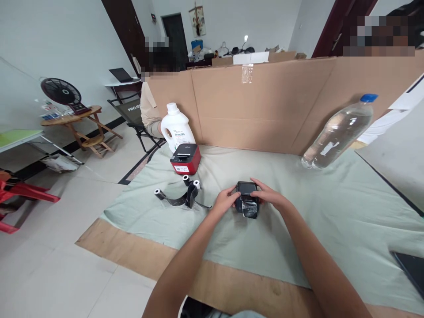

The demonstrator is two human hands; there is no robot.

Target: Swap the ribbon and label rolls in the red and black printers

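Between my two hands is a small black handheld device (pixel 247 188) with a dark screen at its far end. A shiny, crinkled black strip (pixel 249 209) lies over its near part. My left hand (pixel 226 198) grips the device's left side, thumb on the edge near the screen. On the opposite side, my right hand (pixel 271 194) holds it with the thumb on top, the index finger reaching past the far corner. Left of my hands lie small white-ended rolls (pixel 160 194) with curled black strips (pixel 190 194). Behind them stands a red and black box-shaped machine (pixel 186 159).
A white jug (pixel 177 128) stands behind the red machine, before a cardboard partition (pixel 251 110). A large clear bottle with a blue cap (pixel 341 132) leans at the right. A dark flat device (pixel 409 270) lies at the right edge. Two people are beyond the partition.
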